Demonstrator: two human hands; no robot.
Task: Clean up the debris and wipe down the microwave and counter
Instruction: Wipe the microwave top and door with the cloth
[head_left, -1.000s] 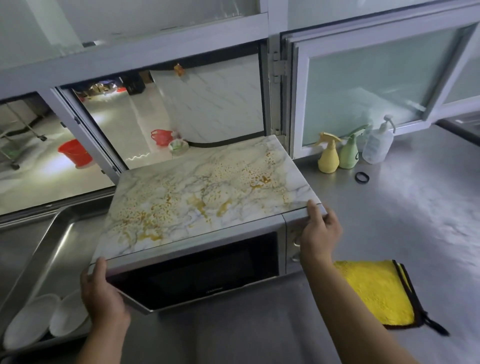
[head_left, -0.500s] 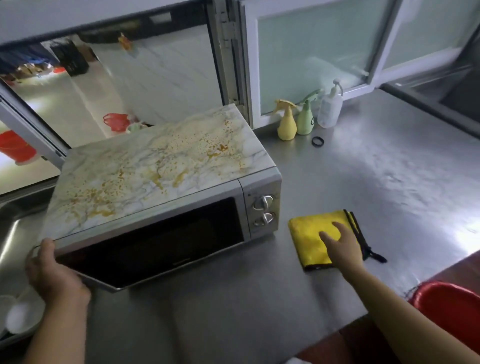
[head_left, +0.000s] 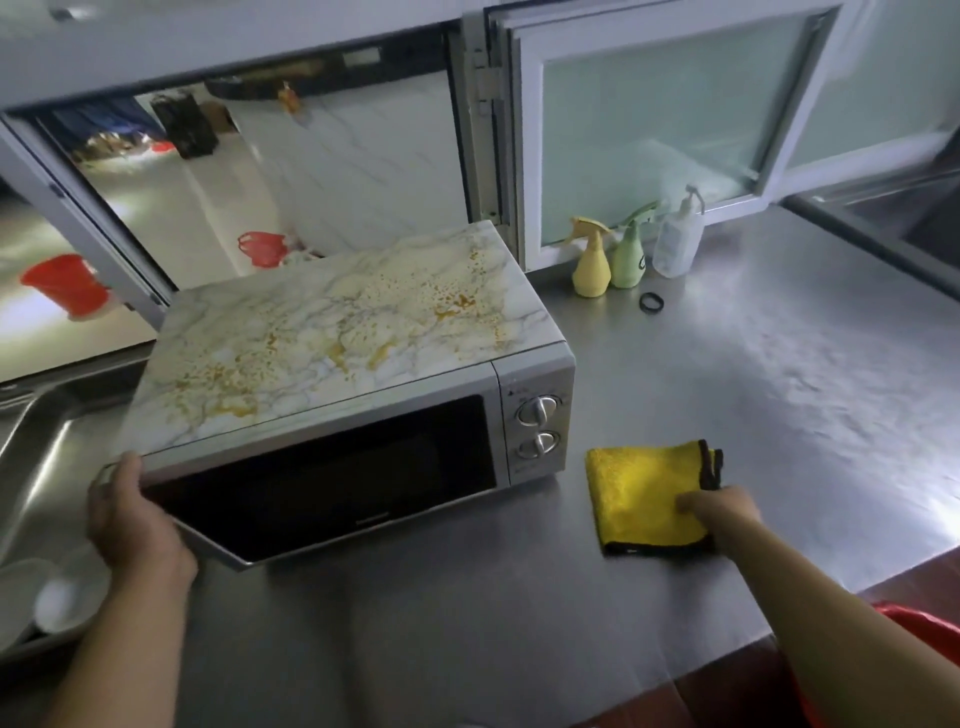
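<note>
A silver microwave (head_left: 332, 415) stands on the steel counter (head_left: 779, 374), turned at an angle, its marble-patterned top spattered with yellow-orange spots and streaks (head_left: 332, 343). The left hand (head_left: 136, 519) grips its front left corner, thumb laid on the top edge and fingers curled under the dark door. Two round knobs (head_left: 540, 428) sit one above the other on the control panel at the right; there are small marks above and below them and faint lettering low on the door, all too blurred to read. Just right of the microwave a folded yellow cloth (head_left: 644, 493) with a dark border lies flat on the counter. The right hand (head_left: 719, 512) rests on the cloth's lower right part; whether its fingers are curled into the fabric or lie flat cannot be told from the blur. Near the window frame at the back stand a yellow spray bottle (head_left: 591, 265), a green spray bottle (head_left: 628, 260) touching it, and a clear pump bottle (head_left: 675, 244); the green one carries a dark label that cannot be read. A black ring (head_left: 651, 302) lies on the counter in front of them. White dishes (head_left: 52, 597) sit in the sink at the lower left.
</note>
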